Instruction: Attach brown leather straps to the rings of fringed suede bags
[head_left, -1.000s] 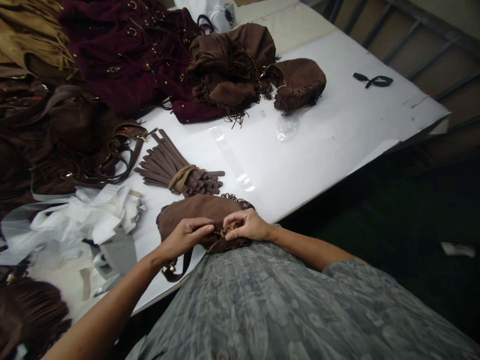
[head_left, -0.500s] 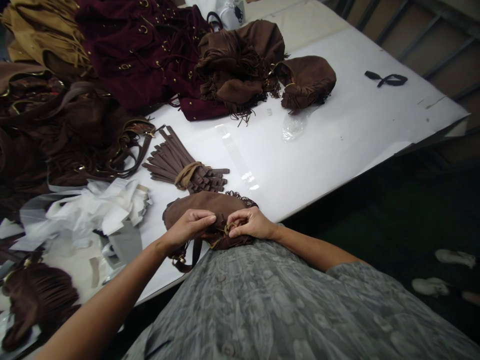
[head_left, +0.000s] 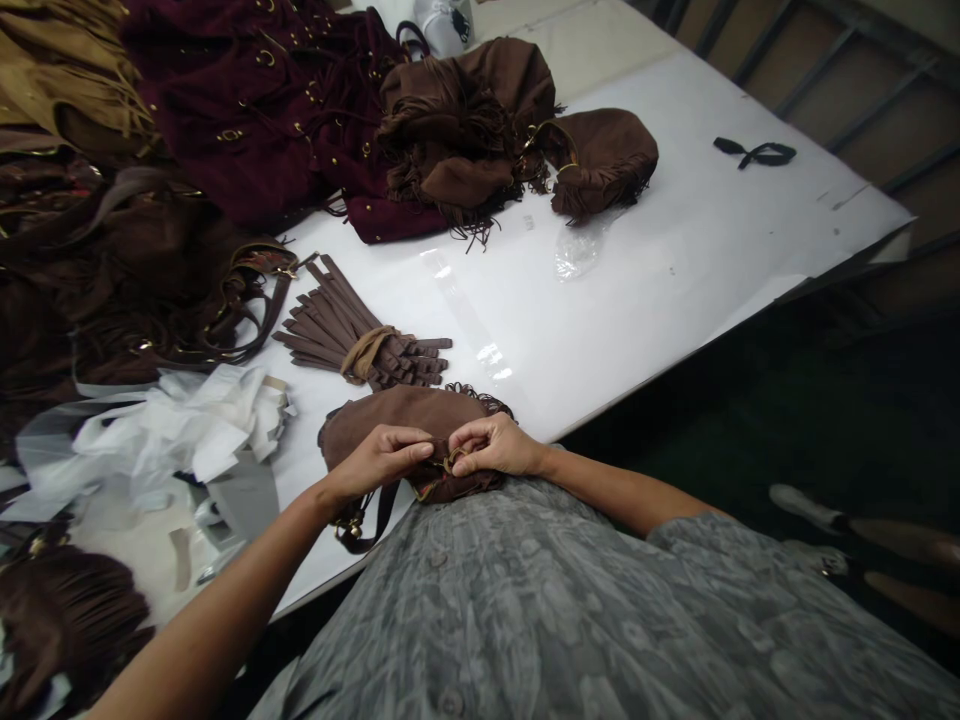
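A brown fringed bag [head_left: 401, 405] lies at the table's front edge against my shirt, its zippered opening facing me. My left hand [head_left: 385, 458] pinches the edge of the opening, thumb and forefinger together. Close beside it, my right hand [head_left: 499, 446] grips a small gold-coloured piece at the same opening; its exact shape is partly hidden by the fingers. A dark strap with gold hardware [head_left: 352, 530] hangs from the bag's left end. Just beyond the bag rests a bundle of brown strips [head_left: 330, 320] tied with a tan band [head_left: 366, 352].
Dark brown bags [head_left: 157, 260] and white tissue strips [head_left: 187, 420] are heaped at left. Maroon bags [head_left: 262, 110] and brown fringed bags [head_left: 604, 160] lie farther back. A black strap [head_left: 754, 153] is on the white table [head_left: 675, 270]. Another person's feet [head_left: 806, 508] show at right.
The view has shifted slightly, moving the table items left. My hands stay at the bag's opening, fingers a little closer together. The other person's feet and legs at right have moved left.
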